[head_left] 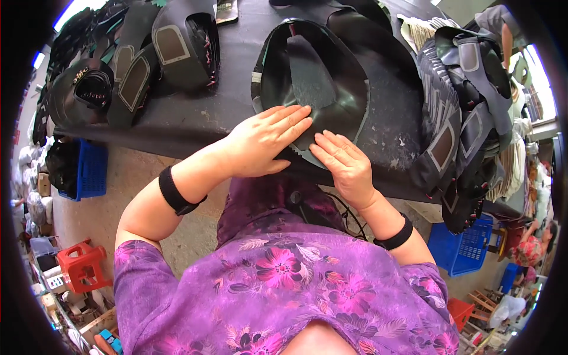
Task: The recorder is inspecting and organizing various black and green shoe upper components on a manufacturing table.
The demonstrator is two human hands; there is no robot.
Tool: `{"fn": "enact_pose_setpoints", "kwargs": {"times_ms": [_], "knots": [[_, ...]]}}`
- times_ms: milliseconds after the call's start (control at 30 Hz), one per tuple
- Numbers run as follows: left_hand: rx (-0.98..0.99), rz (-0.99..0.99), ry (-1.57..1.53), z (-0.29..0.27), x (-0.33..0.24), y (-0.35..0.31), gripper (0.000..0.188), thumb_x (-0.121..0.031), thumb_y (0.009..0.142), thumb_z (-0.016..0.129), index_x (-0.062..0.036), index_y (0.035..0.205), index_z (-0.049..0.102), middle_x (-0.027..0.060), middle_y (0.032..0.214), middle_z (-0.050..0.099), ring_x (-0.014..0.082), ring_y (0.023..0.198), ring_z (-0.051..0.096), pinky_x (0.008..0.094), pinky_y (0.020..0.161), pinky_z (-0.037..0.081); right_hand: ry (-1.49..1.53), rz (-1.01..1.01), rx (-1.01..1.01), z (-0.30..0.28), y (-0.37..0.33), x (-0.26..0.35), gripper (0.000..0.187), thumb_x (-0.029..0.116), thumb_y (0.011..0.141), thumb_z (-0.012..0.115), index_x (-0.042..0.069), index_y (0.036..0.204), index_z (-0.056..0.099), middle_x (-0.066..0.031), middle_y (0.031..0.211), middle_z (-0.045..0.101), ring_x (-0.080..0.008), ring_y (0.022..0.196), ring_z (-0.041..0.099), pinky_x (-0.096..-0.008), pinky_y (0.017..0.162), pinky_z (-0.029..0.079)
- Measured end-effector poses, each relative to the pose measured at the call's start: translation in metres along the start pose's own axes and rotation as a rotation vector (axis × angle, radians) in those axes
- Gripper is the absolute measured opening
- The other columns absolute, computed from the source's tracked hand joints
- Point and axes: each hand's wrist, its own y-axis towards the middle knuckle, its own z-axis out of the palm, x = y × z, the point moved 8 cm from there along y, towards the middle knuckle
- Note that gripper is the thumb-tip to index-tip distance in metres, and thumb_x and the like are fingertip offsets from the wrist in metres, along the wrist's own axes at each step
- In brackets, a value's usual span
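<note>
A glossy black rounded piece of sheet material (pixel 349 89) lies on the dark table in front of me; its exact kind I cannot tell. A grey finely ribbed panel (pixel 310 68) runs down its middle, and a lighter strip edges its rim. My left hand (pixel 266 139) rests flat on the near left part, fingers stretched together and thumb apart. On the near right part lies my right hand (pixel 344 163), its fingers also straight and pressed down. Neither hand grips anything. Both palms are hidden.
Stacks of dark cut pieces with light-framed panels stand at the table's left (pixel 171 44) and right (pixel 470 118). Under the table are a blue crate (pixel 92 168) at left and another blue crate (pixel 464 245) at right. A red stool (pixel 83 266) stands lower left. Another person (pixel 526 251) is far right.
</note>
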Motion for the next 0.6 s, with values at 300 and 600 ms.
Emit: {"fn": "enact_pose_setpoints", "kwargs": {"times_ms": [300,600], "knots": [[0.301,0.054,0.306,-0.035,0.039,0.031,0.07,-0.039,0.056,0.073,-0.0056,0.113,0.051,0.0077,0.114,0.053,0.0204,0.11,0.047,0.0396,0.104,0.019,-0.044,-0.123,0.332,-0.061,0.019,-0.019,0.014,0.01,0.063,0.053,0.006,0.076,0.059,-0.0054,0.085,0.062,-0.0217,0.087,0.059,-0.0303,0.078,0.048],[0.153,0.079,0.096,-0.021,0.006,0.021,0.061,-0.021,0.063,0.067,-0.0009,0.116,0.045,0.0192,0.116,0.047,0.0324,0.111,0.043,0.0398,0.096,0.034,0.065,0.094,0.386,-0.021,0.011,-0.003,0.074,0.017,0.056,0.075,-0.001,0.12,0.041,-0.0173,0.123,0.043,-0.0311,0.115,0.042,-0.0386,0.098,0.033]]}}
